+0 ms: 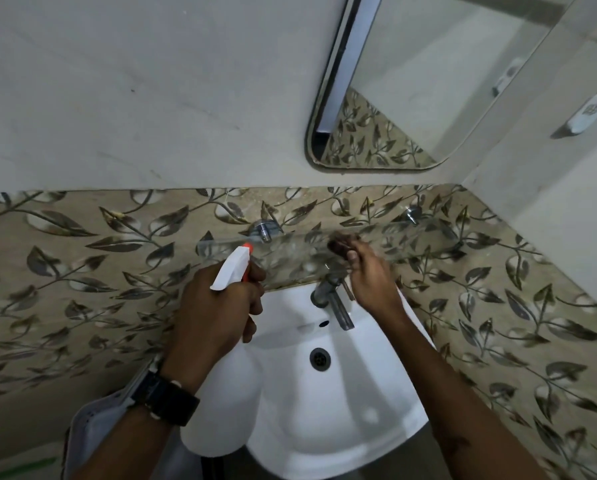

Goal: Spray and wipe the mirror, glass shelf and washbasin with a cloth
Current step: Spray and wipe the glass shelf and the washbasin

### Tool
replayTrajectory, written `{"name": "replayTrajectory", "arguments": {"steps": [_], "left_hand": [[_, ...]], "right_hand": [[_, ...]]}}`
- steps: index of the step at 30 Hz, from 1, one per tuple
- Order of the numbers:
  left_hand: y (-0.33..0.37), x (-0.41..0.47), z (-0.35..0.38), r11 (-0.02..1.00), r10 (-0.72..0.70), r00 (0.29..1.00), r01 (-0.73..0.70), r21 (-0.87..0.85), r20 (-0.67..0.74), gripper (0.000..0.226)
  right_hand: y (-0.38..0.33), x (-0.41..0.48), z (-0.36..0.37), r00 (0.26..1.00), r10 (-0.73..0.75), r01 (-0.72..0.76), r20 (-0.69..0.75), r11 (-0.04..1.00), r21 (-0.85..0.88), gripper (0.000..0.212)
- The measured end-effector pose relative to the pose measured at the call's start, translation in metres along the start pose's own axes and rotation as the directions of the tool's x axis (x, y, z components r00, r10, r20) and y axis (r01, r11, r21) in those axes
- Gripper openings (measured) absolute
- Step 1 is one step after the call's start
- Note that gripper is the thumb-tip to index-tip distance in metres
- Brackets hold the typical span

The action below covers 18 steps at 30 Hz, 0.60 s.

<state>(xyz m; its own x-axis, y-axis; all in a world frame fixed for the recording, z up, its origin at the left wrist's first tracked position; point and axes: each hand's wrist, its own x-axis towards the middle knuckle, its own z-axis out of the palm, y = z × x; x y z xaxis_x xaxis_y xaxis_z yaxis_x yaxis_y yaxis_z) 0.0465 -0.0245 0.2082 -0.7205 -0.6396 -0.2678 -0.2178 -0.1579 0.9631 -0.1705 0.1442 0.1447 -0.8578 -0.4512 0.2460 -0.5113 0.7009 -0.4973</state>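
Items I logged, looking down from the head camera:

Left hand (217,306): fingers wrapped tightly round the neck of a spray bottle (221,393), translucent white plastic, rounded body, white trigger head with an orange nozzle tip pointing toward the glass shelf. A dark strapped watch (167,396) sat on that wrist.

Right hand (370,282): fingers pinched closed on a small dark cloth (340,244), crumpled and blurred, pressed at the shelf's front edge.

Glass shelf (411,237): clear, flat, long, held on two shiny metal wall brackets; the tile pattern showed straight through it.

Washbasin (325,410): glossy white ceramic, rounded bowl, round metal drain, directly below the shelf and both hands. A dull chrome tap (331,299) stood at its back rim, beside the right hand.

Mirror (411,84): rounded corners, dark edge, mounted above the shelf to the right, reflecting tile and plain wall.

Wall: smooth pale tile above, beige band with grey leaf-and-vine pattern below, meeting a side wall at the right corner.
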Motion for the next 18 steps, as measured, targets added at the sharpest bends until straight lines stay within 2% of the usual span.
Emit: {"name": "replayTrajectory", "arguments": {"steps": [2,4,6,9,11,14,15,16,18], "left_hand": [[-0.002,0.000,-0.003,1.000,-0.008,1.000,0.008,-0.009,-0.011,0.021],[-0.003,0.001,-0.005,1.000,-0.015,1.000,0.015,-0.013,-0.008,0.023],[-0.004,0.004,-0.007,1.000,-0.019,1.000,0.019,-0.014,-0.007,0.024],[-0.004,0.008,-0.012,1.000,-0.017,0.999,0.017,-0.022,-0.028,0.024],[-0.004,0.008,-0.016,1.000,-0.015,0.999,0.014,-0.027,-0.041,0.024],[-0.004,0.006,-0.021,0.999,-0.005,0.999,0.003,-0.041,-0.050,0.024],[-0.004,0.006,-0.022,0.999,0.000,0.999,-0.003,-0.052,-0.052,0.024],[-0.003,0.005,-0.021,0.998,0.008,0.999,-0.011,-0.060,-0.052,0.025],[-0.002,0.004,-0.019,0.998,0.015,0.999,-0.017,-0.057,-0.046,0.027]], "right_hand": [[0.007,0.019,-0.003,0.988,0.151,-0.152,-0.036,0.988,-0.032,0.036],[0.002,0.038,0.002,0.978,0.204,-0.207,-0.038,0.976,-0.074,0.034],[-0.013,0.035,0.015,0.997,0.076,-0.074,0.011,0.990,-0.118,0.035],[-0.012,0.005,0.021,0.986,-0.154,0.159,0.072,0.984,-0.076,0.041],[-0.003,0.000,0.011,0.991,-0.124,0.127,0.043,0.988,-0.090,0.040],[-0.008,0.026,0.009,0.993,0.119,-0.118,-0.003,0.987,-0.106,0.035],[-0.016,0.032,0.012,0.990,0.140,-0.139,0.000,0.984,-0.107,0.035],[-0.025,0.032,0.016,0.994,0.106,-0.104,0.011,0.990,-0.099,0.036],[-0.036,0.016,0.022,0.997,-0.053,0.056,0.050,0.996,-0.070,0.038]]}}
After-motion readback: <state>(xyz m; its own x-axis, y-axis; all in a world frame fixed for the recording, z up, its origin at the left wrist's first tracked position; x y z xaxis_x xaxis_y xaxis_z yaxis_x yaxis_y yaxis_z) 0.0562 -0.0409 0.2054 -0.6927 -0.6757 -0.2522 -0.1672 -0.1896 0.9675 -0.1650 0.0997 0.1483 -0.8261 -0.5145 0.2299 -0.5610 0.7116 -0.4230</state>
